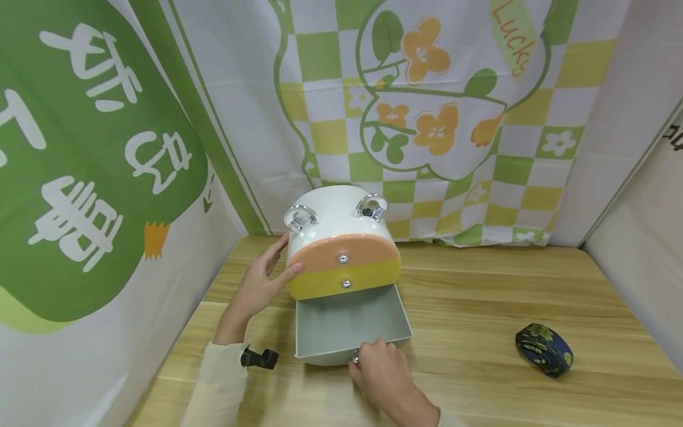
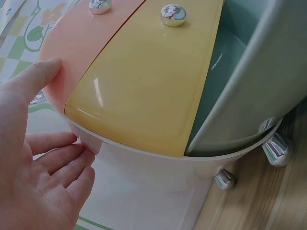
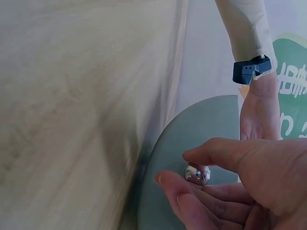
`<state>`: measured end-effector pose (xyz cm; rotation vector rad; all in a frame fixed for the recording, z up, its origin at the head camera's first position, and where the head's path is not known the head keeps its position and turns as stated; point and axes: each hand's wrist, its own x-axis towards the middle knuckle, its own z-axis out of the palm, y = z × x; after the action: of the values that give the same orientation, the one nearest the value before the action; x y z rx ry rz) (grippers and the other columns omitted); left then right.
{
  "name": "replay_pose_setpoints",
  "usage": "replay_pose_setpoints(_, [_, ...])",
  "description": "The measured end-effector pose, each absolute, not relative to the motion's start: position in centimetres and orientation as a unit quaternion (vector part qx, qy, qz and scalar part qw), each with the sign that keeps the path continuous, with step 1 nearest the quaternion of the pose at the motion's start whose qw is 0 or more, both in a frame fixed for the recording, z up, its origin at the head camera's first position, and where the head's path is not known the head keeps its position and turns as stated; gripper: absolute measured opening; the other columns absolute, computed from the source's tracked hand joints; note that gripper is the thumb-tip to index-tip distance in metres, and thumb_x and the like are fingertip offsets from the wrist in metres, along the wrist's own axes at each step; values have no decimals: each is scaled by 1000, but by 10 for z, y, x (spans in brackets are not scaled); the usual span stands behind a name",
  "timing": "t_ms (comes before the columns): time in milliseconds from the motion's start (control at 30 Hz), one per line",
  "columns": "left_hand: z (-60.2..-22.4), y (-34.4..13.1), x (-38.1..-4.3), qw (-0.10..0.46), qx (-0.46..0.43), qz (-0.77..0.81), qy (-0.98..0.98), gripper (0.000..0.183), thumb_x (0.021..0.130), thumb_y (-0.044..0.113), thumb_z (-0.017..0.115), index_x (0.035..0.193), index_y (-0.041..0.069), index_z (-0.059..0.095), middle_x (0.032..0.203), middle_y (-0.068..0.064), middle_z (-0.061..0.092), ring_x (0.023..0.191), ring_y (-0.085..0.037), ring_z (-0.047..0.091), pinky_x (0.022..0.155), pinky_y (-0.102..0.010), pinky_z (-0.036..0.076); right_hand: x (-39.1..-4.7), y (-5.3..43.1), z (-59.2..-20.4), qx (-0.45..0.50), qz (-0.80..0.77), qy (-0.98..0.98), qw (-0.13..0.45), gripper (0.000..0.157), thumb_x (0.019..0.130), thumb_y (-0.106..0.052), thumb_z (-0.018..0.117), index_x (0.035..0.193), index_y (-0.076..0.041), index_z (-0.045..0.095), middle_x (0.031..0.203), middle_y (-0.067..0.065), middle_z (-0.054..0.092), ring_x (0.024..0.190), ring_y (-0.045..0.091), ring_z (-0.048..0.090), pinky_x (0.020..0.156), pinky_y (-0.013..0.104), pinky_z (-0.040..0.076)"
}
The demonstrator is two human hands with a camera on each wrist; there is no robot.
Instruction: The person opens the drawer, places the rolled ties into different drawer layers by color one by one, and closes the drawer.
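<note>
A small drawer box [image 1: 333, 210] with a white shell and two shiny ring-shaped ears stands on the table. Its pink drawer front [image 1: 320, 252] and yellow drawer front [image 1: 320, 286] are flush with the shell, each with a silver knob. Below them the grey-green bottom drawer [image 1: 349, 323] is pulled far out, and its visible inside is bare. My left hand [image 1: 258, 287] steadies the box's left side, thumb on the pink front and loosely bent fingers along the shell [image 2: 139, 177]. At the drawer's front, my right hand [image 1: 385, 376] pinches the silver knob [image 3: 197, 175] between thumb and fingers.
A rolled dark blue strip [image 1: 544, 350] with a yellow-green floral pattern lies at the right on the wooden table [image 1: 469, 296]. Printed cloth [image 1: 331, 59] hangs close behind the box, and more hangs at the left. A black camera mount [image 1: 259, 358] sits on the left wrist.
</note>
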<state>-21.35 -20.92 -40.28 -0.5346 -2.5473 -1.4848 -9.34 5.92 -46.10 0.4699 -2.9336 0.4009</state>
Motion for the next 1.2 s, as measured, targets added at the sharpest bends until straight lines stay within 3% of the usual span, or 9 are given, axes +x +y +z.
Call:
replay_pose_setpoints(267, [-404, -209, -213, 73, -174, -494, -849, 80, 103, 34, 71, 168, 17, 30, 175, -8, 30, 163, -33, 26, 133, -57, 24, -92, 70, -464, 185, 163, -968, 56, 47, 86, -30, 81, 55, -21, 47, 56, -6, 52, 52, 10, 48, 43, 28, 40])
replay_pose_setpoints(500, [-403, -209, -212, 70, -176, -498, -846, 79, 103, 34, 71, 168, 18, 30, 175, -6, 30, 163, -30, 26, 134, -55, 24, -89, 98, -459, 200, 223, -954, 17, 32, 85, -22, 86, 66, -15, 60, 56, -11, 44, 52, 6, 40, 46, 24, 36])
replay_pose_setpoints(600, [-403, -209, -213, 70, -175, -499, -846, 79, 103, 34, 71, 168, 18, 30, 175, -6, 30, 164, -30, 26, 134, -54, 24, -87, 114, -454, 181, 222, -958, 24, 27, 82, -20, 87, 72, -12, 63, 61, -8, 54, 56, 9, 49, 48, 27, 41])
replay_pose_setpoints(700, [-404, -210, -214, 70, -176, -498, -846, 79, 103, 34, 71, 168, 16, 30, 174, -6, 31, 164, -29, 25, 134, -54, 24, -86, 133, -451, 166, 219, -961, 38, 20, 80, -17, 89, 85, -5, 73, 76, 3, 73, 68, 18, 68, 56, 34, 57])
replay_pose_setpoints(833, [-405, -211, -214, 67, -168, -497, -849, 80, 102, 37, 71, 168, 17, 30, 174, -4, 32, 164, -28, 25, 134, -52, 24, -82, 158, -451, 144, 237, -960, 30, 31, 80, -14, 90, 103, 3, 77, 98, 17, 80, 91, 33, 79, 75, 45, 67])
replay_pose_setpoints(1200, [-405, -212, -216, 65, -165, -500, -848, 81, 101, 39, 72, 168, 17, 31, 174, -2, 31, 164, -27, 25, 134, -52, 25, -73, 231, -449, 102, 229, -968, 9, 50, 84, -22, 90, 121, 7, 73, 113, 22, 78, 103, 35, 77, 82, 48, 66])
